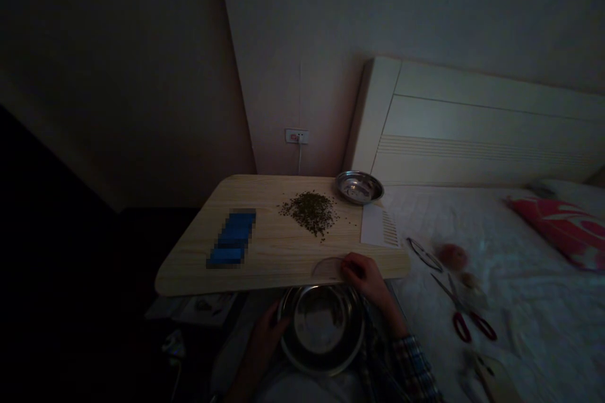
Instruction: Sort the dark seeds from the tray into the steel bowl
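Steel basin (322,368): sitting at the bottom centre of the frame, its far rim meeting the table's front edge in view.
Left hand (265,335): gripping the basin's left rim, thumb lying over it, well apart from the other hand.
Right hand (357,271): curling its fingers together at the table's front edge, apparently pinching the right end of a clear sheet (326,268).
Seed-like heap (311,211): lying loose at the centre of the frame, strays scattering around it.
Progress: handling seems to be at an early stage; the visible pieces are resting ungathered on the wood, and whether the basin is holding any, I cannot tell in this dimness.
Table (269,252) edges: the front edge is running just above the basin; the rounded left corner is jutting towards the lower left.
Open room: wood is showing between the heap and the blue pixelated block (231,239) at centre left, and between heap and clear sheet. A metal bowl (355,200) and slotted white card (372,227) are crowding the right end.
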A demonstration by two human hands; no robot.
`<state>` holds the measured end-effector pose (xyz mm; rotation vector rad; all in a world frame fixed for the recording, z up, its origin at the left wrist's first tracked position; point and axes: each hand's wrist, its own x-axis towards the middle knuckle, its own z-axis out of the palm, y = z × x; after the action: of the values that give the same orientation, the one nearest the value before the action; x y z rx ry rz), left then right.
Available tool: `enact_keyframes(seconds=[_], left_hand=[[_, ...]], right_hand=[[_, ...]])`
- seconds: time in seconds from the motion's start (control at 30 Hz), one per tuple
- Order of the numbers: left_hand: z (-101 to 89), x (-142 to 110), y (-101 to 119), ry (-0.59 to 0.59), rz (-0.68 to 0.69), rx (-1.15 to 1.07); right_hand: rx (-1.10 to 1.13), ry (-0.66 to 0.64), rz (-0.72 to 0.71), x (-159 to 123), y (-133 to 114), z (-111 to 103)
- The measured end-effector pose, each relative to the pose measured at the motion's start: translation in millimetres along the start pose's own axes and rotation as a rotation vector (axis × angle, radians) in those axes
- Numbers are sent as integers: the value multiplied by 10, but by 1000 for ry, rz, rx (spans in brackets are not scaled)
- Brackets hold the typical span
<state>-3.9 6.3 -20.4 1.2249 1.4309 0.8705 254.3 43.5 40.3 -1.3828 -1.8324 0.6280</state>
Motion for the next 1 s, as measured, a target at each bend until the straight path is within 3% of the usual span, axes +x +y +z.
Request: enact_keyframes(seconds=[0.2,0.4,0.73,1.0], left_hand=[[-1,-19,22,35,-16,28],[5,-77,194,46,-39,6],[-3,-77,211,64,-84,25],[-9,-40,104,123,-134,67]], right_hand=[[24,38,34,20,11,20],[23,100,58,48,36,33],[-1,588,229,122,226,103],[-75,642,258,206,301,20]])
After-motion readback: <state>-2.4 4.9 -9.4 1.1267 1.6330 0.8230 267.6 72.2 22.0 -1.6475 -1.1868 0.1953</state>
